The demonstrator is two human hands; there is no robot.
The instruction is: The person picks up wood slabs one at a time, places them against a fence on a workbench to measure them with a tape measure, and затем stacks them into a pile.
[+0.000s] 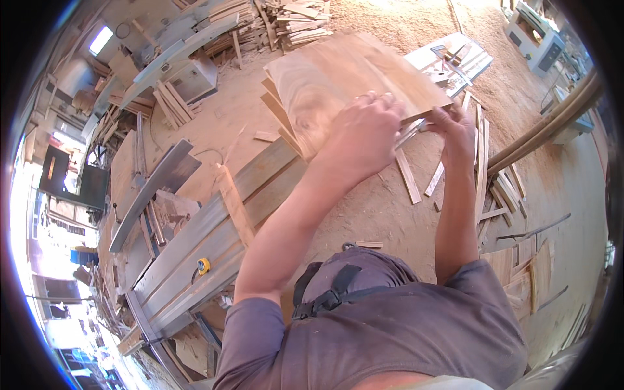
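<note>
A wide, light-brown wooden panel (344, 68) with swirling grain lies before me, the edges of other boards (278, 107) showing under its left side. My left hand (370, 123) rests across the panel near its front edge, fingers laid on the top face; its thumb is not clearly visible. At the panel's right corner, my right hand (453, 127) grips the edge, with some of its fingers hidden underneath. Below the panel, a long grey metal machine bed (188, 260) runs toward the lower left. A yellow tape measure (203, 266) sits on that bed.
A narrow wood strip (235, 205) leans across the bed. Loose wood strips (408, 177) litter the dusty floor, with offcuts (507, 195) at right. Sawdust (396, 19) is heaped behind. Tools lie on a pale metal surface (422, 57); a thick hose or pipe (546, 123) crosses at right.
</note>
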